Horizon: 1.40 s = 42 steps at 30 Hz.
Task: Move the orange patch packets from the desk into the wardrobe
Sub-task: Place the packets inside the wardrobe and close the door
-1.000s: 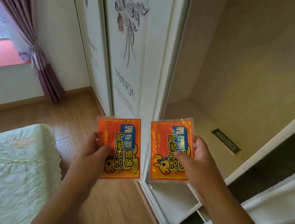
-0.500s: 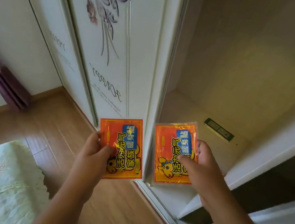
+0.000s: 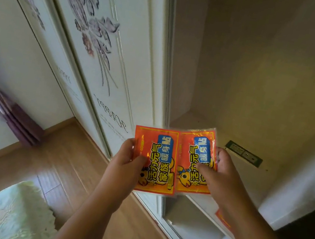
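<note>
Nearest, at 7 o'clock: my left hand (image 3: 127, 159) pinches the left packet (image 3: 156, 159) by its edge, thumb on the printed face, keeping it flat. At 5 o'clock: my right hand (image 3: 221, 172) clamps the right packet (image 3: 197, 160) likewise; the two packets overlap slightly, gathered, I judge, for setting down together. Beyond, at 1 o'clock: the open wardrobe shelf (image 3: 204, 125), bare, their likely destination. At 11 o'clock: the flowered sliding door (image 3: 102, 46).
</note>
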Motion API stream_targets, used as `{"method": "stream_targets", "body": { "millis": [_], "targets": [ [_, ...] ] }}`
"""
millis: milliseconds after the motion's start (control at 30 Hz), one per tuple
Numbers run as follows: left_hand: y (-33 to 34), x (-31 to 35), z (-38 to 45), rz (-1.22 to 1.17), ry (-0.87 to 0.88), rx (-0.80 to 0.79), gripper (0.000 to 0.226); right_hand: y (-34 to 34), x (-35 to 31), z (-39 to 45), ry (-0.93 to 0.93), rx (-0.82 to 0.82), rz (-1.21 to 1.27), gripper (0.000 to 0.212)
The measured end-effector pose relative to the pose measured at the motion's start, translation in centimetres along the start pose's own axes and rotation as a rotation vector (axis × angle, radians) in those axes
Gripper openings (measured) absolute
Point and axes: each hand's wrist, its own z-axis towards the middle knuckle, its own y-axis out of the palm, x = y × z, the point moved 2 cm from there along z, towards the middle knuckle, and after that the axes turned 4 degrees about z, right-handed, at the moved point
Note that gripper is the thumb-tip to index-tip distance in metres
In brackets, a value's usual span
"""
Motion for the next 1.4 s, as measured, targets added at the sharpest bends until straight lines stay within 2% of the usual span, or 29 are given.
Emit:
{"method": "stream_targets", "body": {
  "millis": [300,600,767,967,1100,1400],
  "targets": [
    [6.5,1.8,4.3,0.011,-0.022,-0.181,0.025,-5.9,-0.3,1.1,0.026,0.162,-0.001,0.025],
    [12.6,3.3,10.1,0.034,0.007,-0.427,0.034,-8.7,0.2,2.0,0.101,0.432,0.143,0.036],
    [14.2,4.0,13.0,0.086,0.038,-0.541,0.037,-8.3,-0.7,2.3,0.086,0.548,0.185,0.045],
    [15.2,4.6,16.2,0.112,0.100,-0.649,0.032,-6.6,-1.2,2.9,0.084,0.675,0.204,0.035],
    [14.9,3.9,18.1,0.125,0.101,-0.685,0.043,-5.2,-1.0,3.4,0.105,0.712,0.204,0.038],
    [14.4,2.9,20.0,0.174,0.122,-0.810,0.037,-3.6,0.2,2.6,0.164,0.854,0.229,0.034]
  ]
}}
